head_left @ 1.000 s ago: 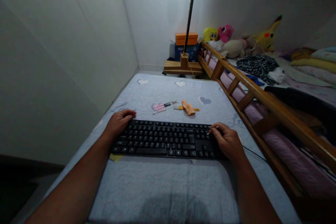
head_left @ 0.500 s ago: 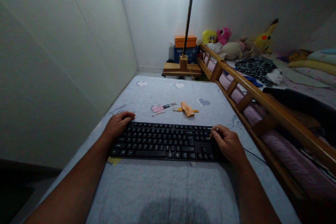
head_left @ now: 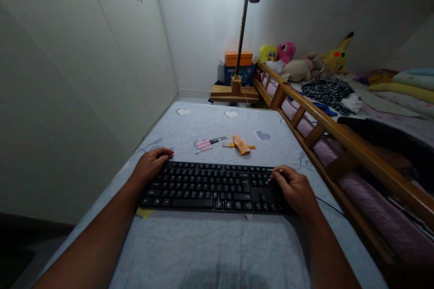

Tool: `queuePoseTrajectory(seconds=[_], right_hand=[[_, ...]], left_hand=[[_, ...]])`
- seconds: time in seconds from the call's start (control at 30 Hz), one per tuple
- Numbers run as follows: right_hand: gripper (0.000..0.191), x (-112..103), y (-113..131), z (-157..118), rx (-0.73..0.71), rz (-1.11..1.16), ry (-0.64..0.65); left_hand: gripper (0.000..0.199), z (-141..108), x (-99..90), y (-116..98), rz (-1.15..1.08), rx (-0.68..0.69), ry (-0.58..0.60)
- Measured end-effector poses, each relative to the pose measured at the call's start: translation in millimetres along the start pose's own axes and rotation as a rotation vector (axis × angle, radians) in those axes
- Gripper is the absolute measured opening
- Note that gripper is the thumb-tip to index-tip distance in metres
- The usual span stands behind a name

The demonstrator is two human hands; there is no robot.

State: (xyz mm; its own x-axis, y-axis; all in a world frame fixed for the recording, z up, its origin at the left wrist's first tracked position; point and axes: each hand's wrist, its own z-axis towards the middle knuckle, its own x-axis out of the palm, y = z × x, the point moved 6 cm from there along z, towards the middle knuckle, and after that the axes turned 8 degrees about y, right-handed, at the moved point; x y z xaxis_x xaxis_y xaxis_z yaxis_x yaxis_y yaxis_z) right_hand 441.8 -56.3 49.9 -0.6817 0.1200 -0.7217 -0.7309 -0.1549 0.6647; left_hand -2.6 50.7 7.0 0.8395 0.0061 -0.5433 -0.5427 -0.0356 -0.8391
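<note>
A black keyboard lies across the cloth-covered surface in front of me. My left hand grips its upper left corner, with the fingers curved past the back edge and the thumb against the side. Over the number keys at the right end, my right hand pinches a thin cotton swab between thumb and fingers. The swab's lower tip is down at the keys; whether it touches them I cannot tell. Beyond the keyboard lie another cotton swab, a slim dark-handled tool with metal ends and a yellow-handled brush partly under an orange cloth.
A wooden bed rail runs along the right side, and a pale cabinet stands on the left. The keyboard's cable trails off to the right. At the far end is a wooden stand with a pole.
The whole view has shifted slightly, so things sit a little lower in the picture. Both hands keep their places on the keyboard, and the swab stays in my right hand.
</note>
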Motion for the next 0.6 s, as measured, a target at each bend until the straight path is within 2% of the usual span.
queuePoseTrajectory(seconds=[0.17, 0.6], right_hand=[[0.024, 1.1, -3.0, 0.1, 0.002, 0.006, 0.007], [0.024, 5.8, -3.5, -2.2, 0.022, 0.028, 0.117]], left_hand=[[0.029, -0.3, 1.1, 1.8, -0.003, -0.014, 0.016], [0.034, 3.5, 0.6, 10.1, 0.034, 0.019, 0.024]])
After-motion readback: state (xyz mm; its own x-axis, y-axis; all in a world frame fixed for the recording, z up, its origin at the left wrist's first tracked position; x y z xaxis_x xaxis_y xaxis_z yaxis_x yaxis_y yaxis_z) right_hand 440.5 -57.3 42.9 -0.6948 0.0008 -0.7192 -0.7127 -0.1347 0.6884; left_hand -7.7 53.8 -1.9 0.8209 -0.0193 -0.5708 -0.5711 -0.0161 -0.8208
